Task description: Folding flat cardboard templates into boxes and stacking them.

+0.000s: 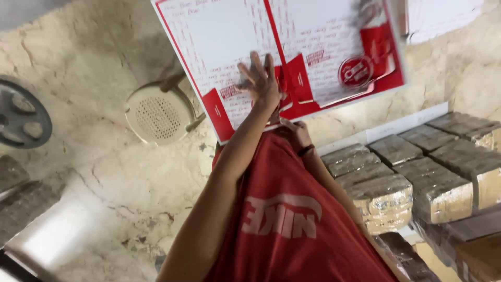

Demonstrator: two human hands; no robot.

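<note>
The flat white-and-red cardboard sheet (292, 57) is out in front of me, held off the floor at a tilt, filling the upper middle of what I see, with its lower edge close against my chest. It is an unfolded box blank, white over most of its face, with red bands and panels along the edges and a round red mark near its right corner. My left hand (262, 83) lies flat on its face near the lower edge, fingers spread wide and palm pressed to the board. My right hand (296, 131) is lower, just under the bottom edge of the sheet, with a dark band at the wrist; it looks to be touching or gripping that edge, but I cannot tell how its fingers are set because the board and my shirt hide most of it. My red shirt (292, 219) fills the lower middle of the view between my two forearms. To my right sit rows of clear-wrapped brown blocks (417, 177), packed side by side, well apart from the sheet. On the cracked pale stone floor (104, 172) to my left stands a cream plastic stool (159, 112), partly behind the sheet's left corner, and a dark round wheel-like part (21, 120) lies at the far left edge.
</note>
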